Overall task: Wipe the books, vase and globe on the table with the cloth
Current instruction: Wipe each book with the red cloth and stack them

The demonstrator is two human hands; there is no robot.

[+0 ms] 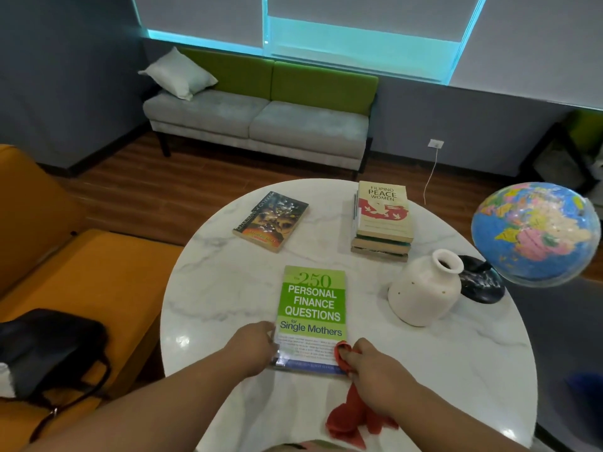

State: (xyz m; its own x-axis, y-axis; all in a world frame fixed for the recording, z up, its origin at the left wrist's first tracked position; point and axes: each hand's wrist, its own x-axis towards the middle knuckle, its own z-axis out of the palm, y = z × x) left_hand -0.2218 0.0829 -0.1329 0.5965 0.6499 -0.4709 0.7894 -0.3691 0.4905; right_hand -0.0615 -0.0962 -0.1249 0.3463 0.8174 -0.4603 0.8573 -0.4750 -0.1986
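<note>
Right hand (368, 363) clamped on a bunched red cloth (350, 415); one end of the cloth pokes out at the fingers and touches the near right corner of the green book (311, 308), the rest trails over the near edge of the worktop (456, 370). Left hand (257, 345) rests on the near left corner of the same book, fingers curled over its edge; whether they pinch the cover or only press on it I cannot tell.

Green book lies flat, near the near edge, about centre. Dark book (270, 221) lies flat toward the far left edge. Stack of books (381, 220) sits toward the far right edge. White vase (424, 288) stands upright just beside the stack, on its near side, at the right. Globe (535, 233) overhangs the right edge on its dark base (483, 282), which sits right behind the vase.

Judgement: step in hand is wiping the green book's cover; the task looks early.

To do it well:
- keep the left hand pinning the corner so the glossy book does not slide on the smooth stone top;
- spread the cloth flatter under the palm, since a tight wad covers little;
- stroke from near edge to far edge, then shift the pinning hand to reach the corner beneath it.
</note>
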